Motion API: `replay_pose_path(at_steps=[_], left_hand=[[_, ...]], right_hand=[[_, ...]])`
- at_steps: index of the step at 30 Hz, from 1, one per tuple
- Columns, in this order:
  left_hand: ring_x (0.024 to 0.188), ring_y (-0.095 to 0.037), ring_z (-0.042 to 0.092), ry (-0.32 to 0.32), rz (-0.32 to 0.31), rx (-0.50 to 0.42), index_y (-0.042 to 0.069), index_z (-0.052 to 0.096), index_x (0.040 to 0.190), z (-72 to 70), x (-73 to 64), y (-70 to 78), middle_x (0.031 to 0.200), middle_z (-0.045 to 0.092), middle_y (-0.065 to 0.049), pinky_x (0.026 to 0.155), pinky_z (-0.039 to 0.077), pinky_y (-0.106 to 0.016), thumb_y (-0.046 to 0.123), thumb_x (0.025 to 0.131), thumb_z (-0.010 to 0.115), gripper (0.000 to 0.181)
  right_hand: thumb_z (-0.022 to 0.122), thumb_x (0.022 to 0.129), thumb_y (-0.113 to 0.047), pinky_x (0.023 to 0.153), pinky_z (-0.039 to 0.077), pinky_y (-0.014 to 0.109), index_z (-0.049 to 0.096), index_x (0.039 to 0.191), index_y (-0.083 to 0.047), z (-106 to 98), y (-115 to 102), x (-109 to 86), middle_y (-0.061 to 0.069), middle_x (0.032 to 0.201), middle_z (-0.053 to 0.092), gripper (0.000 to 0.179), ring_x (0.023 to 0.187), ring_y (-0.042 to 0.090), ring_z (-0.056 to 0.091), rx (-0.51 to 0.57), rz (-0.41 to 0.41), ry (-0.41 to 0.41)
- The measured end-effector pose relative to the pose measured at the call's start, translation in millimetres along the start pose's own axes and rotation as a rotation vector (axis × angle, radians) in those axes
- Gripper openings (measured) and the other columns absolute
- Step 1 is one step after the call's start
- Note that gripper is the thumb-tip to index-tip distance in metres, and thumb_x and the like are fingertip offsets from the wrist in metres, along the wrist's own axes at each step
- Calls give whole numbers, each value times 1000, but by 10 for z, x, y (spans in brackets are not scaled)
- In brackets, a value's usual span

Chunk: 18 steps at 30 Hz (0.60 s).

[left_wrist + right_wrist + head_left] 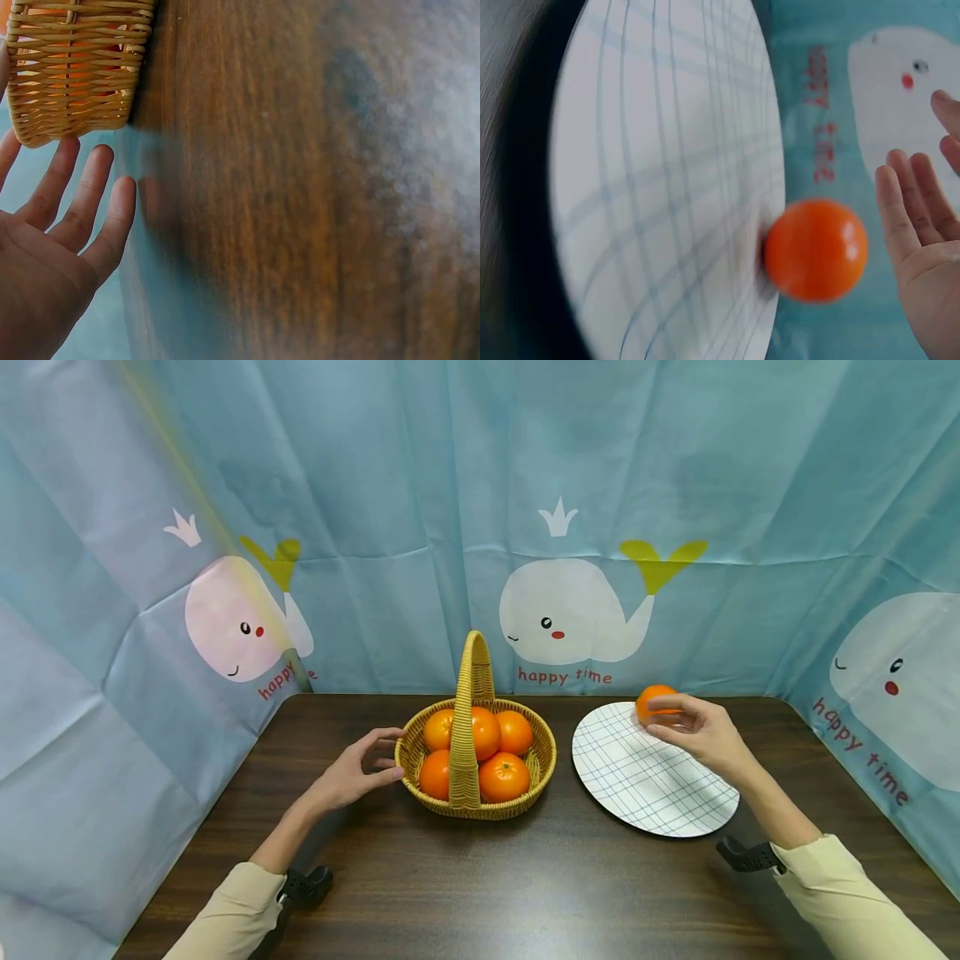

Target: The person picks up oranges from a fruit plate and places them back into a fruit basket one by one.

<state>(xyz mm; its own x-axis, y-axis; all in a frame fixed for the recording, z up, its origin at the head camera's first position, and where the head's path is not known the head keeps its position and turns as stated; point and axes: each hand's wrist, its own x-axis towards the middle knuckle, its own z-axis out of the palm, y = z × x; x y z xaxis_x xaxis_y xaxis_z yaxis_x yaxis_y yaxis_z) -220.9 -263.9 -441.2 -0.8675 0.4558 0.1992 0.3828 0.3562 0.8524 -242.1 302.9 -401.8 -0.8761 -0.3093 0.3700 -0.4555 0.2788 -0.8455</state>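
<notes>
A yellow woven basket (pixel 517 810) with a tall arched handle holds several oranges (pixel 504 777). At its left side is my left hand (pixel 352 777), with thumb and fingertips right at the rim. In the left wrist view the fingers of that hand (pixel 67 240) are spread and relaxed beside the basket's wicker wall (pixel 75 90). A single orange (pixel 654 697) rests at the far edge of a white plate (pixel 660 793) with blue grid lines. Over the plate hovers my right hand (pixel 705 739), partly covering this orange. The right wrist view shows a gap between the hand (pixel 930 255) and the orange (pixel 816 250).
Both things stand on a dark wooden table (pixel 487 885), the plate to the right of the basket. A blue curtain (pixel 390 485) printed with whales hangs behind the table and along its sides. Each wrist wears a black strap (pixel 303 887).
</notes>
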Motion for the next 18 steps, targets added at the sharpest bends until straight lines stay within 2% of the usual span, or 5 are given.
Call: replay_pose_path(at_steps=[3, 8, 14, 16, 18], left_hand=[[119, -49, 56, -2, 1, -2, 1, 44, 147, 4, -3, 0, 147, 43, -25, 91, 55, -34, 6, 96, 72, 59], [120, -49, 56, -3, 3, -2, 2, 44, 147, 4, -5, 1, 148, 43, -25, 92, 55, -35, 6, 96, 72, 59], [120, -49, 55, 0, 3, 2, 2, 43, 147, 5, -4, 9, 148, 43, -25, 93, 54, -37, 6, 96, 72, 59], [120, -49, 56, -1, -1, 0, 2, 43, 148, 7, -6, 11, 148, 42, -25, 93, 55, -37, 6, 96, 71, 59], [119, -49, 57, -2, -4, 0, 2, 43, 148, 10, -8, 12, 148, 42, -26, 92, 55, -36, 6, 97, 71, 59]], right_hand=[[73, 92, 4, 84, 55, 22, 59, 129, 12, -128, 36, -94, 22, 127, 60, 40, 107, 18, 67, -48, 1, 30], [74, 92, 3, 81, 56, 22, 59, 129, 11, -286, 135, -199, 21, 121, 64, 41, 101, 13, 68, -69, 53, 107], [75, 93, -3, 81, 55, 18, 52, 139, 6, -381, 279, -231, 8, 126, 58, 52, 105, 8, 65, -105, 106, 166], [75, 94, -6, 82, 53, 15, 48, 145, 4, -385, 312, -228, 9, 132, 53, 59, 110, 13, 63, -130, 126, 175], [75, 94, -10, 82, 51, 12, 43, 149, 2, -384, 322, -225, 15, 137, 49, 65, 117, 25, 60, -143, 149, 183]])
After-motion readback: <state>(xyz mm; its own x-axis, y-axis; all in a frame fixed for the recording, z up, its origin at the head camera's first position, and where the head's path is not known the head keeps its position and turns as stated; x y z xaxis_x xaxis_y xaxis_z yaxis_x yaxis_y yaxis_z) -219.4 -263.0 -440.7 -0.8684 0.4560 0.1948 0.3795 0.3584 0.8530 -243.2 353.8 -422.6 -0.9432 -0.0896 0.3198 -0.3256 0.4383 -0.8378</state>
